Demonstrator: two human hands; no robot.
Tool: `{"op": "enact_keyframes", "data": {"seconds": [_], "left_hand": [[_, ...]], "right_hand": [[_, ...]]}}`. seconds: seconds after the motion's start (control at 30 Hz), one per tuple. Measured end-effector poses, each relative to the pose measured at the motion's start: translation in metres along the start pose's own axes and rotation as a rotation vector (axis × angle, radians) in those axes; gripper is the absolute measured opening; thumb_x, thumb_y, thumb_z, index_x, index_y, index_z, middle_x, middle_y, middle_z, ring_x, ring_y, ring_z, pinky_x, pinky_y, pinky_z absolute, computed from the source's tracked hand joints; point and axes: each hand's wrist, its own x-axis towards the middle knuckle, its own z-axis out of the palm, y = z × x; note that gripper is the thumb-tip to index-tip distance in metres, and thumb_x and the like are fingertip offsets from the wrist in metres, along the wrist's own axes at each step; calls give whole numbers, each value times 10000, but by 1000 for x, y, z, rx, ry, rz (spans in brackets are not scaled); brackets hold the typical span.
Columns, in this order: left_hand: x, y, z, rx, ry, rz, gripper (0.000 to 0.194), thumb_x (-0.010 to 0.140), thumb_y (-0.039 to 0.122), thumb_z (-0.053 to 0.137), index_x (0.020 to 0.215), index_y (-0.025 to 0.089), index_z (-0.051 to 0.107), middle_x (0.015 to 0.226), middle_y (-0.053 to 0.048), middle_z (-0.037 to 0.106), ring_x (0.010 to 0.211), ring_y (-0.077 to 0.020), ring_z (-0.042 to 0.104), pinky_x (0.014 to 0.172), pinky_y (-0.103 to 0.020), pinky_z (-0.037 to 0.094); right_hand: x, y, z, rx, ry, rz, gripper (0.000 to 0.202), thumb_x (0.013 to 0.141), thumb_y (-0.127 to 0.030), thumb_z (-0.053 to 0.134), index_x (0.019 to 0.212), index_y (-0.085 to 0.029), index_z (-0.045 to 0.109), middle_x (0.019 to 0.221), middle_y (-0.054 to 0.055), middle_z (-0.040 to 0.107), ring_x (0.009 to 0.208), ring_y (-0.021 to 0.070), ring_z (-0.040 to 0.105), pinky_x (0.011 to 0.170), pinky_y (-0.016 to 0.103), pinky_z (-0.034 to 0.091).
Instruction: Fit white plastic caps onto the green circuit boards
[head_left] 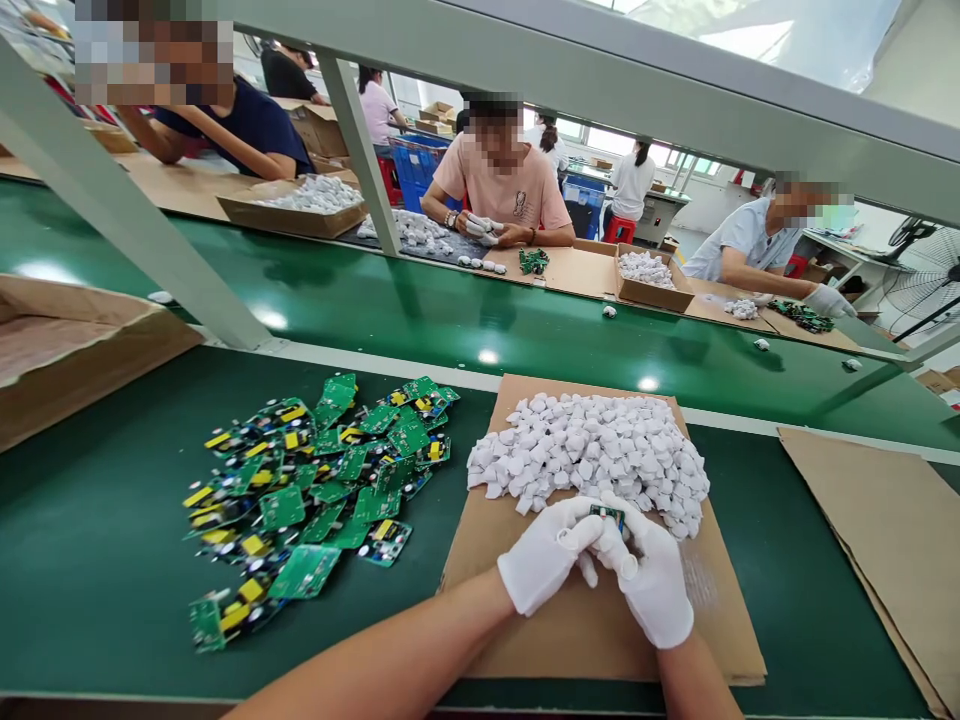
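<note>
My left hand (546, 556) and my right hand (654, 575), both in white gloves, meet above a sheet of brown cardboard (525, 630). Between their fingertips they grip a small green circuit board (609, 515), mostly covered by the fingers. Whether a white part is held together with it, I cannot tell. Just beyond the hands, a heap of small white plastic housings (589, 445) covers the far part of the cardboard. To the left lies a loose pile of green circuit boards (322, 495) with yellow components, on the green tabletop (97, 590).
An open cardboard box (97, 385) stands at the left, and flat cardboard (877, 540) lies at the right. Beyond a white ledge runs a green conveyor belt (420, 310) with a few white pieces on it. Slanted metal posts (142, 190) rise nearby. Several people sit across the belt.
</note>
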Motion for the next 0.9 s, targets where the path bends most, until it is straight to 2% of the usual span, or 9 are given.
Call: {"op": "enact_keyframes", "data": {"seconds": [0.13,0.27,0.37,0.5,0.6,0.7,0.8,0.9], "left_hand": [[0,0,0,-29,31,-22,373,789,476,509,822,110,571,748,-85,605,603,-122,560,423,-169,431],[1,1,1,-4,-8,-44,360,791,464,521,815,110,581,727,-98,638,577,-110,550,398,-142,404],[2,-1,1,-9,23,-67,328,775,439,557,792,113,584,711,-97,650,554,-112,552,384,-145,397],[4,-3,-4,-227,-75,-135,360,783,457,550,897,119,592,804,-107,652,668,-152,622,519,-210,479],[3,0,-8,-407,-129,-207,311,773,381,599,968,139,584,896,-98,628,762,-176,647,623,-249,500],[1,1,-8,-439,-99,-254,272,749,307,648,955,138,594,861,-66,598,738,-168,651,593,-226,502],[0,-3,-8,-470,-67,-247,336,712,313,688,990,148,593,849,-50,584,719,-165,652,551,-209,507],[-1,-13,-8,-512,-49,-229,348,692,352,702,943,134,598,812,-47,593,660,-149,648,507,-193,506]], "right_hand": [[1,3,-3,97,-40,-63,442,895,-427,424,1244,-178,532,1109,92,634,1044,246,579,909,358,479],[1,8,1,-45,37,-61,380,892,-379,451,1218,-215,556,1071,74,647,965,223,612,864,339,504],[1,13,5,-82,22,-94,355,889,-357,451,1201,-232,568,1058,65,649,958,222,612,859,345,504],[2,15,4,12,45,-39,355,897,-353,433,1203,-225,559,1119,67,627,1017,227,589,861,346,508],[2,15,2,100,37,23,361,919,-371,393,1209,-222,548,1147,63,614,1046,224,573,904,369,485],[1,13,1,95,52,-9,366,929,-389,363,1198,-230,554,1155,60,605,1072,229,550,950,412,443],[1,13,0,51,76,-37,370,931,-389,357,1205,-230,550,1181,68,585,1096,236,532,952,436,437],[3,11,1,9,94,-101,348,919,-381,400,1190,-239,566,1224,77,554,1124,245,514,948,440,443]]}}
